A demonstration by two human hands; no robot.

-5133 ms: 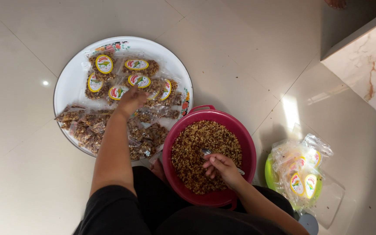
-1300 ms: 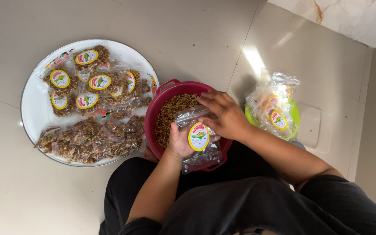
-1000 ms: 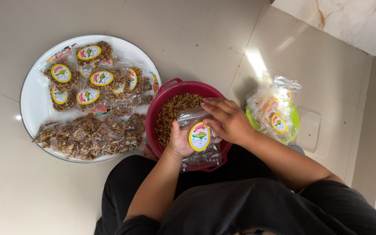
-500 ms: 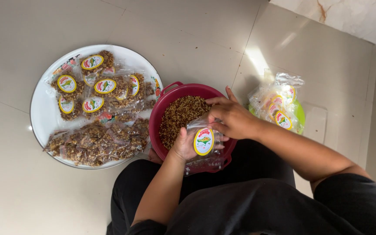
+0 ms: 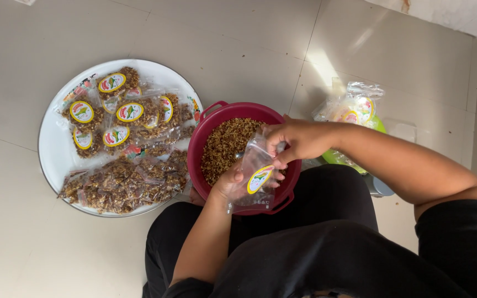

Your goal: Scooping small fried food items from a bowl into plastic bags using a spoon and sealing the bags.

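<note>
Your left hand (image 5: 228,182) grips a clear bag (image 5: 254,175) from below, fingers closed on its lower part beside the yellow oval label (image 5: 260,179). Your right hand (image 5: 296,140) pinches the bag's upper edge, fingers closed on the plastic. The bag sits over the near right part of the red bowl (image 5: 205,133), which holds brown granular mix (image 5: 226,144). A metal spoon (image 5: 240,155) shows in the mix, just left of the bag. Left of the bowl, and touching its rim, lies a round white tray (image 5: 53,146) with filled, labelled packets (image 5: 122,149) piled on it. To the right, behind your right forearm, a stack of empty labelled bags (image 5: 354,107) rests on a green dish (image 5: 338,158).
</note>
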